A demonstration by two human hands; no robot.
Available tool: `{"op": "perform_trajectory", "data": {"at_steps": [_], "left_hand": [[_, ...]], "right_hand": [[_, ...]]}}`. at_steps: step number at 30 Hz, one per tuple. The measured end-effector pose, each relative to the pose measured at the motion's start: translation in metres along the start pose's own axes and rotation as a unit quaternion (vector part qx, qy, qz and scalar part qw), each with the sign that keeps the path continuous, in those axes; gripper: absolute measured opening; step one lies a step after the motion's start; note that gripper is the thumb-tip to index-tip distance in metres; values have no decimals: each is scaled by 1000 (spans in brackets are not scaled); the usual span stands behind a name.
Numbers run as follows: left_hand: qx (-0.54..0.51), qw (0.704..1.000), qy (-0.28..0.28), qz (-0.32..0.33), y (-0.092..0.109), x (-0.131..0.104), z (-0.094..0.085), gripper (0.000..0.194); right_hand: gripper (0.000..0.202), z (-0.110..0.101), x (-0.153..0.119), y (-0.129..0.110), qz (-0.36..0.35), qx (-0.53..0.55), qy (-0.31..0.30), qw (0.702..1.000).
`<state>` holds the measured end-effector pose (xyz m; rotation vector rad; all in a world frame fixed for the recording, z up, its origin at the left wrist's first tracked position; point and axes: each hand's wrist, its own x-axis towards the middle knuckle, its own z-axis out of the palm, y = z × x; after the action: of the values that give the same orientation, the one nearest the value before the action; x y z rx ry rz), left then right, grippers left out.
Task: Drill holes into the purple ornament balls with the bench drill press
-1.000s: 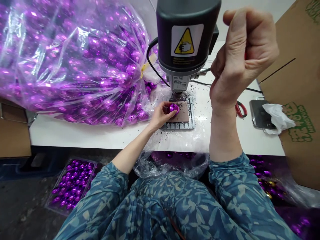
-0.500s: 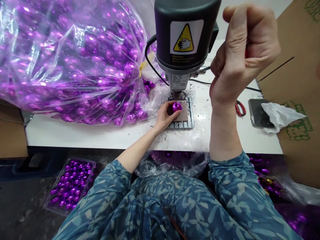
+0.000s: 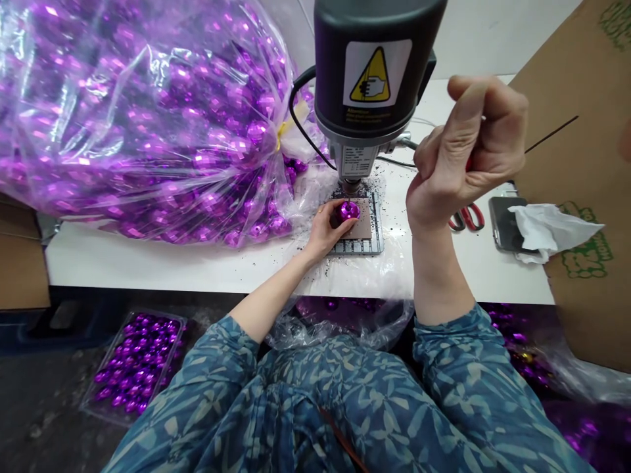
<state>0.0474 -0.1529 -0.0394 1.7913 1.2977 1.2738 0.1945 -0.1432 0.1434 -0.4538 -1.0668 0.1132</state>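
White worktop (image 3: 197,268) supports a drill press (image 3: 379,73) with a clear bag of purple balls (image 3: 148,131) to its left. Left hand (image 3: 326,226): thumb and fingers pinch a faceted purple ball (image 3: 350,210) at the brown board (image 3: 364,227), below the chuck (image 3: 351,186) — bit contact cannot be determined. Right hand (image 3: 468,148): raised beside the press, fingers curled closed around a red part (image 3: 469,162) — mostly hidden. Red-handled scissors (image 3: 476,217) lie near the right wrist; white tissue (image 3: 547,230) partly covers a phone (image 3: 507,220) farther right.
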Motion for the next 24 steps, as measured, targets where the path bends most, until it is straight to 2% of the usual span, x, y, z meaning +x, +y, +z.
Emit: {"op": "perform_trajectory", "data": {"at_steps": [4,11,17,20,24], "left_hand": [[-3,1000,4,0,0,-1,0,49],[-16,1000,4,-1,0,-2,0,50],[-18,1000,3,2,-2,-2,0,51],[-18,1000,3,1,-2,-1,1,51],[-16,1000,3,-4,-2,-1,2,50]], "right_hand": [[28,0,-5,5,-29,3,21,999],[39,-4,-14,15,-1,-76,21,997],[45,-6,-17,17,-3,-31,14,999],[39,-11,-20,16,-15,-46,19,999],[26,-19,-25,21,-30,-16,4,999]]}}
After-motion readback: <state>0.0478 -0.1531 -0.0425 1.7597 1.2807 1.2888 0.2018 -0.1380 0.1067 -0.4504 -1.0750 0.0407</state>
